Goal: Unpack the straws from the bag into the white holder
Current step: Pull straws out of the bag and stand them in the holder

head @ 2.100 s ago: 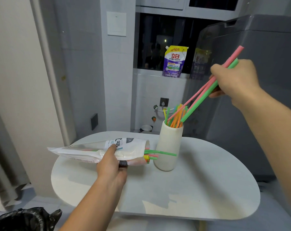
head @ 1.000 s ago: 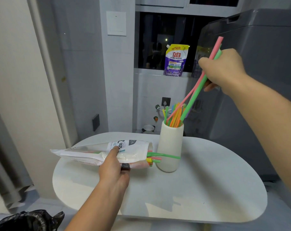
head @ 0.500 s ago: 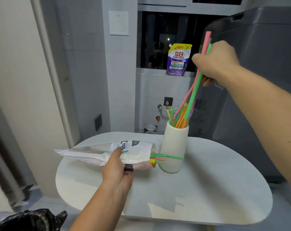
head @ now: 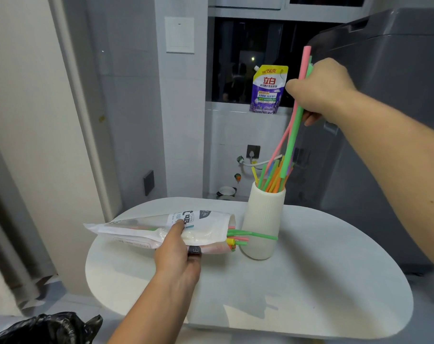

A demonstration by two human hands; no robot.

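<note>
A white ribbed holder [head: 261,219] stands on the round white table [head: 310,281], with several coloured straws [head: 271,180] sticking out of its mouth. My right hand [head: 320,90] is above it, shut on a pink straw and a green straw [head: 291,142] that slant down, their lower ends over the holder's mouth. The straw bag [head: 141,228], white and clear plastic, lies on its side left of the holder, with straw ends [head: 240,238] poking from its open end. My left hand [head: 177,254] grips the bag from the near side.
A large grey appliance [head: 389,120] fills the right background. A purple detergent pouch [head: 268,90] stands on the window ledge behind. A black rubbish bag [head: 44,328] sits on the floor at bottom left. A wall and door frame close the left side.
My right hand has swung the pink and green straws from a shallow slant to nearly upright, moving left toward the holder. My left hand and the bag have stayed put.
</note>
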